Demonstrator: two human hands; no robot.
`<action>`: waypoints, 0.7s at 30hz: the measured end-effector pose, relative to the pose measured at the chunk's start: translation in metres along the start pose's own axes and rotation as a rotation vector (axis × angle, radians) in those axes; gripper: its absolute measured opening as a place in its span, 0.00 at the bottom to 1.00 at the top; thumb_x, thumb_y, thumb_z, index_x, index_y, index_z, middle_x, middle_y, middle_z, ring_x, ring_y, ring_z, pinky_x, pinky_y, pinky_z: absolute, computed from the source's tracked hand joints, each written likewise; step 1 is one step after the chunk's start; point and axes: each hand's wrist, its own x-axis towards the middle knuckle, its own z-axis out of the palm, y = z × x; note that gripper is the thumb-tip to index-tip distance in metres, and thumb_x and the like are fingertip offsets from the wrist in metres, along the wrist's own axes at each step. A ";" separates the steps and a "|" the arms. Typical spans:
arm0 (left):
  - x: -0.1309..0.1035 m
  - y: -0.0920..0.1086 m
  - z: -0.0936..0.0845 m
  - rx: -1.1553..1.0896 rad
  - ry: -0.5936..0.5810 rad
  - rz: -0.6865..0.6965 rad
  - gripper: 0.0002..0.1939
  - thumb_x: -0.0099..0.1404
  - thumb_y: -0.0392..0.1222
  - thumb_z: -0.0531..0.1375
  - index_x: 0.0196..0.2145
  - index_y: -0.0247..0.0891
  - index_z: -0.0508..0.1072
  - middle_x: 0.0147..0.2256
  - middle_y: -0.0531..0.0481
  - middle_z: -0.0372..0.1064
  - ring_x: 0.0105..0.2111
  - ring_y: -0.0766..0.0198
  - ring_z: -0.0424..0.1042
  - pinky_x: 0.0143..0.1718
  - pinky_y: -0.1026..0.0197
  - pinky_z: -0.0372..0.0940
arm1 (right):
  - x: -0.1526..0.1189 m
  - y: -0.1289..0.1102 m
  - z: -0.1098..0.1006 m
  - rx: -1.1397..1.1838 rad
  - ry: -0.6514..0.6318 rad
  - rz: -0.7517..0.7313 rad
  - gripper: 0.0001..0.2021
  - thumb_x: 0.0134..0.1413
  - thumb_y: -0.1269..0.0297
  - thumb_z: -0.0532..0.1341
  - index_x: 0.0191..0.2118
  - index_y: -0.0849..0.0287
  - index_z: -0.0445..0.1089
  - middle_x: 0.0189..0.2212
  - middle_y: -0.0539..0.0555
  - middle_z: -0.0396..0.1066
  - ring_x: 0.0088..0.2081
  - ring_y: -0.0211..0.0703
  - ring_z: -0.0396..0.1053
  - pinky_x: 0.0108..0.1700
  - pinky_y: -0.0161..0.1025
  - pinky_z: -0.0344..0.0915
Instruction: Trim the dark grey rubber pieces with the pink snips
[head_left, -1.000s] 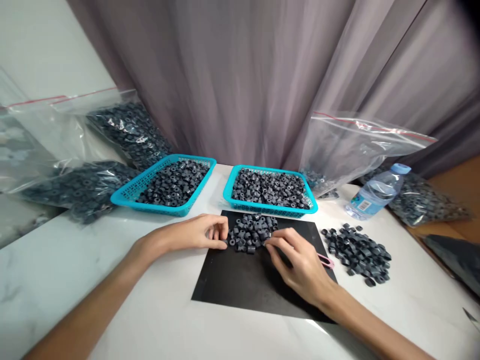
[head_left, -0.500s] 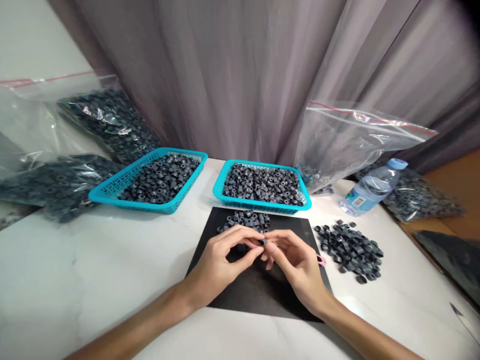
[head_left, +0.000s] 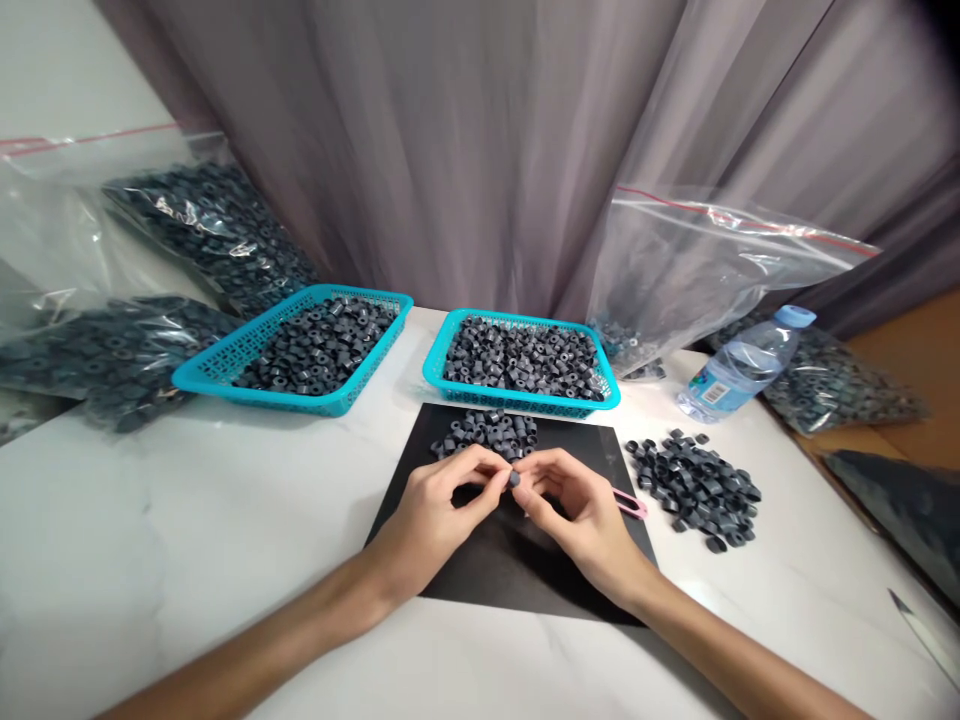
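Over the black mat (head_left: 487, 575), my left hand (head_left: 444, 510) and my right hand (head_left: 581, 515) meet fingertip to fingertip. Between them they pinch a small dark grey ring-like piece (head_left: 514, 479). Both thumbs and forefingers are closed on it. Just behind the fingers, a pile of similar dark grey pieces (head_left: 495, 432) lies on the mat's far part. A pink tool with a looped end (head_left: 630, 503) pokes out beyond my right hand, which hides the rest of it. Right of the mat, a second pile of dark grey pieces (head_left: 701, 490) rests on the white table (head_left: 247, 560).
Two blue baskets (head_left: 349, 400) (head_left: 525, 402) full of small grey pieces stand behind the mat. Filled clear bags (head_left: 202, 230) lean at the left. A water bottle (head_left: 742, 370) and a zip bag (head_left: 675, 260) stand at the back right. A pointed blade-like object (head_left: 919, 630) lies far right.
Both hands have shifted slightly left with the piece, which is turned and shows a more solid dark face. More of the pink tool shows. The view has tilted a little.
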 end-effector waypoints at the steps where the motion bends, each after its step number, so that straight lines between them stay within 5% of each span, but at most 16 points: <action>1: 0.000 0.001 0.001 0.006 -0.005 -0.011 0.03 0.72 0.38 0.59 0.40 0.41 0.74 0.36 0.58 0.76 0.36 0.70 0.79 0.43 0.70 0.71 | 0.000 0.000 0.000 -0.015 0.001 -0.002 0.09 0.63 0.60 0.66 0.46 0.55 0.73 0.38 0.52 0.73 0.37 0.38 0.69 0.42 0.35 0.68; 11: -0.004 0.000 0.007 -0.040 -0.009 -0.161 0.07 0.74 0.46 0.56 0.41 0.41 0.70 0.39 0.55 0.76 0.41 0.65 0.79 0.45 0.65 0.71 | 0.001 0.007 0.002 -0.055 0.033 0.003 0.07 0.65 0.59 0.64 0.44 0.56 0.73 0.36 0.51 0.74 0.37 0.39 0.70 0.41 0.36 0.67; 21: 0.014 -0.002 -0.001 -0.571 0.061 -0.435 0.13 0.71 0.50 0.61 0.41 0.37 0.69 0.42 0.46 0.79 0.41 0.58 0.81 0.49 0.56 0.73 | 0.001 0.003 -0.001 -0.123 0.188 -0.078 0.07 0.65 0.61 0.63 0.46 0.55 0.73 0.35 0.51 0.71 0.37 0.40 0.69 0.41 0.37 0.66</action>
